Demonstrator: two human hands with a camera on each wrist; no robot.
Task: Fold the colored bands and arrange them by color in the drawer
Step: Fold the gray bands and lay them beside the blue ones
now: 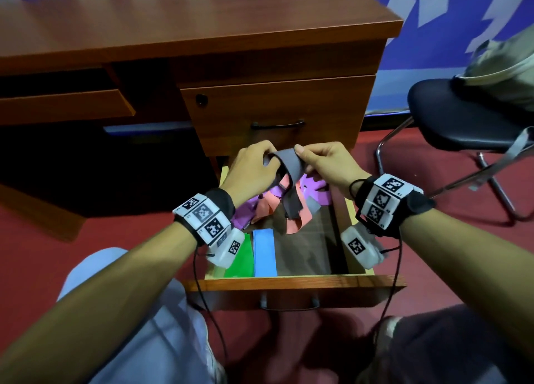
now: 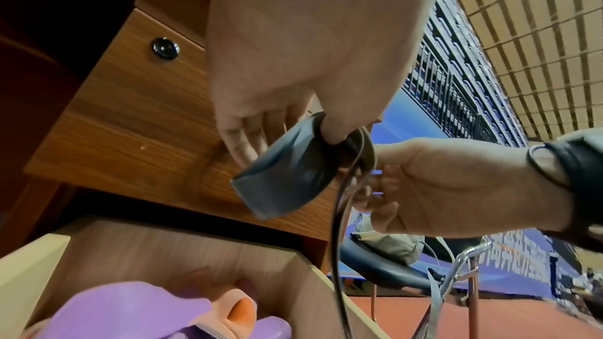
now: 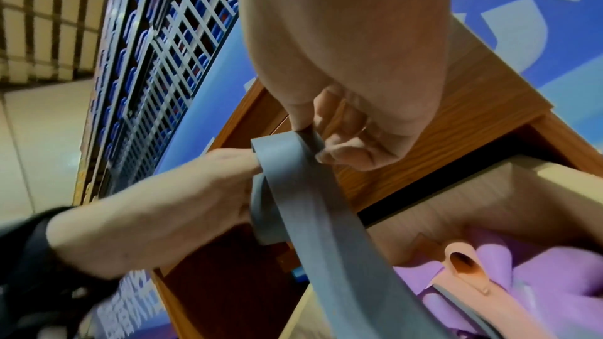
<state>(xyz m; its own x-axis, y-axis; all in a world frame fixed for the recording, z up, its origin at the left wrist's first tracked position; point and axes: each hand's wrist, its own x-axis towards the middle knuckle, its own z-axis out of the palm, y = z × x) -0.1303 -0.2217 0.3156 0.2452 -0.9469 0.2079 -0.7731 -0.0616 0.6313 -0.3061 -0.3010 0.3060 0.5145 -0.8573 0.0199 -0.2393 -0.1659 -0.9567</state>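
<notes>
Grey band (image 1: pixel 289 164) pinched by both hands | lower end hidden among purple bands (image 1: pixel 313 191)

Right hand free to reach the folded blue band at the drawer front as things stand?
Probably not yet. The right hand pinches the grey band together with the left hand, so it is occupied. The path itself looks open: the blue band lies uncovered beside the green band.
</notes>
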